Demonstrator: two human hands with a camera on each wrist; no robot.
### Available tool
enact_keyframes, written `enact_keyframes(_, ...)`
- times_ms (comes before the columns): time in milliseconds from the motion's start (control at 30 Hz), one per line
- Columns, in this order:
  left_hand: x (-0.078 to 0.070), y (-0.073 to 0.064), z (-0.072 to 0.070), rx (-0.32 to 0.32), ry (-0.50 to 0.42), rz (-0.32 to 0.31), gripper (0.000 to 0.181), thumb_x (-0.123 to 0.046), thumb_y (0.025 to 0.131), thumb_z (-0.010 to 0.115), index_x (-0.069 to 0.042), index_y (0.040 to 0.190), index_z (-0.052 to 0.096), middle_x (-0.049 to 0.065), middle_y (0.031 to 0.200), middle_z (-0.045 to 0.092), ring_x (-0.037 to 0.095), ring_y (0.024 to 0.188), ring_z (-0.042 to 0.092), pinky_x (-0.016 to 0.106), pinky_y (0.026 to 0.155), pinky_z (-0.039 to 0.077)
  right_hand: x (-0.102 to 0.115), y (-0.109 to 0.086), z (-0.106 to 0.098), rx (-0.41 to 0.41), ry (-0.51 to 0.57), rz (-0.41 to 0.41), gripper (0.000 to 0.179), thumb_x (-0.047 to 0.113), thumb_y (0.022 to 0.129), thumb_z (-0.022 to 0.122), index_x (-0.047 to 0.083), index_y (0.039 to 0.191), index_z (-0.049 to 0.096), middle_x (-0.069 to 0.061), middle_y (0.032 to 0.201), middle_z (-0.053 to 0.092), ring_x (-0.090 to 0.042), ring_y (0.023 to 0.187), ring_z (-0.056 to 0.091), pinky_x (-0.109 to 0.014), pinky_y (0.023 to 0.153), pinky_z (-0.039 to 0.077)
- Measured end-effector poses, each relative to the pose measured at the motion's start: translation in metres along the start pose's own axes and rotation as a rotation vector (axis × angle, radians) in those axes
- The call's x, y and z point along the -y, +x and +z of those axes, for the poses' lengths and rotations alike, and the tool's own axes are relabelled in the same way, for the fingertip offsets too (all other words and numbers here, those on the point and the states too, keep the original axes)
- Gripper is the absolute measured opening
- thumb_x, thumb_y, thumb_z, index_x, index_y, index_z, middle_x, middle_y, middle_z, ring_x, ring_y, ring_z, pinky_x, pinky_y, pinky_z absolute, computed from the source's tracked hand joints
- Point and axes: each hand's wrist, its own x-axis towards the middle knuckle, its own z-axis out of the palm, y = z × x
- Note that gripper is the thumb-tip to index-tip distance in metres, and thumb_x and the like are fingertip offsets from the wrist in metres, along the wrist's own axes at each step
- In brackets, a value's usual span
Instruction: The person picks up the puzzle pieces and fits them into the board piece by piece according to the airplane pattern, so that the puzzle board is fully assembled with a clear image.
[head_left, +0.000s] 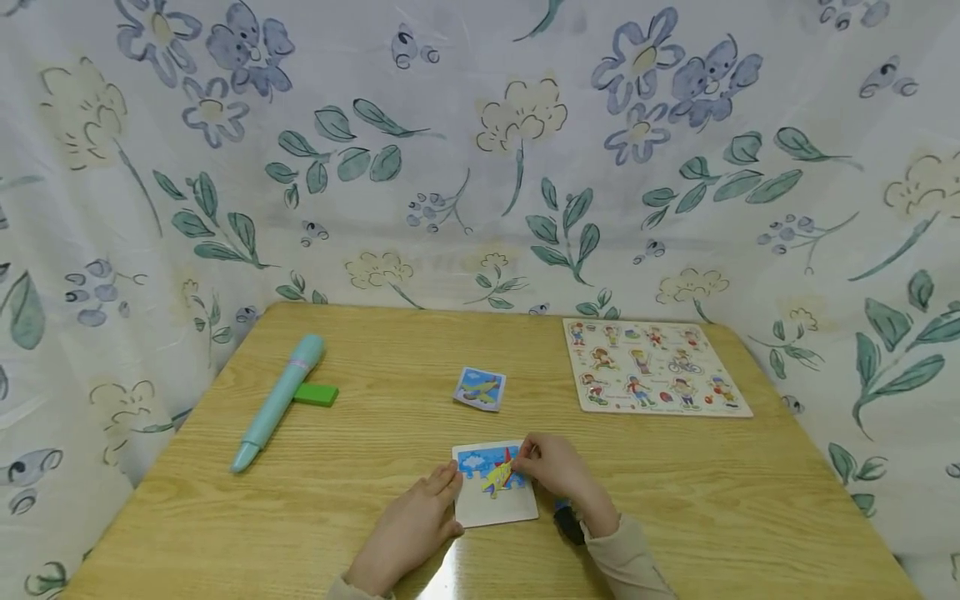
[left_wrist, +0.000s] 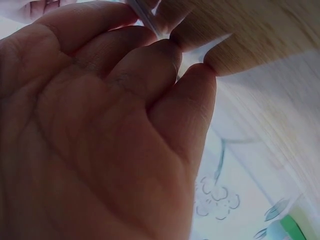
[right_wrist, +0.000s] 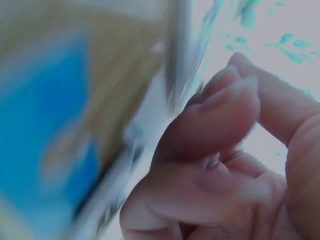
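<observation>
In the head view, a small white puzzle board (head_left: 491, 510) lies on the table, its upper part covered by blue sky pieces and a yellow-and-red airplane. My left hand (head_left: 411, 527) rests along the board's left edge with fairly straight fingers, the thumb by the lower left corner. At the upper right of the board, my right hand (head_left: 562, 471) has curled fingers and pinches a puzzle piece (head_left: 507, 472) at the airplane. Its fingertips partly cover that piece. In the right wrist view, the blue puzzle area (right_wrist: 45, 125) is blurred beside the curled fingers.
A picture card (head_left: 480, 389) with an airplane lies beyond the board. At the back right is a larger board (head_left: 660, 367) of sports figures. A teal pen-shaped object (head_left: 277, 404) lies at left, touching a green block (head_left: 317, 395). A dark object (head_left: 568, 523) sits beside my right wrist.
</observation>
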Motion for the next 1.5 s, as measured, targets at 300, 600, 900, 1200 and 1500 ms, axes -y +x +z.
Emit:
enact_keyframes(300, 0.000, 0.001, -0.004, 0.028, 0.003, 0.018, 0.065, -0.031, 0.083, 0.073, 0.003, 0.134, 0.054, 0.019, 0.145, 0.049, 0.034, 0.132, 0.050, 0.050, 0.106, 0.046, -0.023, -0.010, -0.046, -0.077, 0.000, 0.103, 0.013, 0.008, 0.086, 0.070, 0.003, 0.096, 0.064, -0.005, 0.085, 0.063, -0.014, 0.077, 0.056, -0.025, 0.064, 0.047)
enact_keyframes(600, 0.001, 0.000, -0.003, 0.025, -0.028, -0.003, 0.065, -0.030, 0.083, 0.073, 0.003, 0.135, 0.053, 0.019, 0.146, 0.048, 0.034, 0.133, 0.049, 0.051, 0.107, 0.045, -0.031, -0.013, -0.061, 0.050, -0.038, 0.123, 0.033, 0.000, 0.072, 0.080, 0.000, 0.099, 0.060, -0.007, 0.084, 0.053, -0.017, 0.076, 0.047, -0.026, 0.066, 0.042)
enact_keyframes(900, 0.001, 0.000, -0.003, 0.045, -0.019, -0.005, 0.066, -0.032, 0.084, 0.072, 0.002, 0.137, 0.052, 0.018, 0.148, 0.046, 0.033, 0.134, 0.048, 0.050, 0.109, 0.044, -0.031, -0.013, -0.057, 0.051, -0.051, 0.112, 0.024, -0.002, 0.074, 0.076, 0.004, 0.092, 0.061, -0.006, 0.077, 0.050, -0.016, 0.070, 0.044, -0.026, 0.061, 0.038)
enact_keyframes(1200, 0.000, -0.001, -0.003, 0.040, -0.009, -0.001, 0.066, -0.032, 0.083, 0.072, 0.002, 0.136, 0.052, 0.018, 0.147, 0.047, 0.033, 0.134, 0.048, 0.050, 0.108, 0.044, -0.033, -0.014, -0.061, -0.019, -0.033, 0.053, 0.009, 0.010, 0.090, 0.066, 0.009, 0.082, 0.062, -0.001, 0.072, 0.058, -0.011, 0.060, 0.051, -0.021, 0.053, 0.042)
enact_keyframes(1500, 0.000, 0.000, -0.003, 0.040, -0.010, -0.005, 0.066, -0.032, 0.084, 0.072, 0.002, 0.136, 0.052, 0.018, 0.146, 0.048, 0.033, 0.134, 0.048, 0.050, 0.108, 0.044, -0.028, -0.009, -0.054, 0.165, 0.256, 0.016, 0.027, 0.002, 0.097, 0.051, -0.007, 0.122, 0.052, -0.012, 0.085, 0.059, -0.012, 0.056, 0.060, -0.022, 0.048, 0.052)
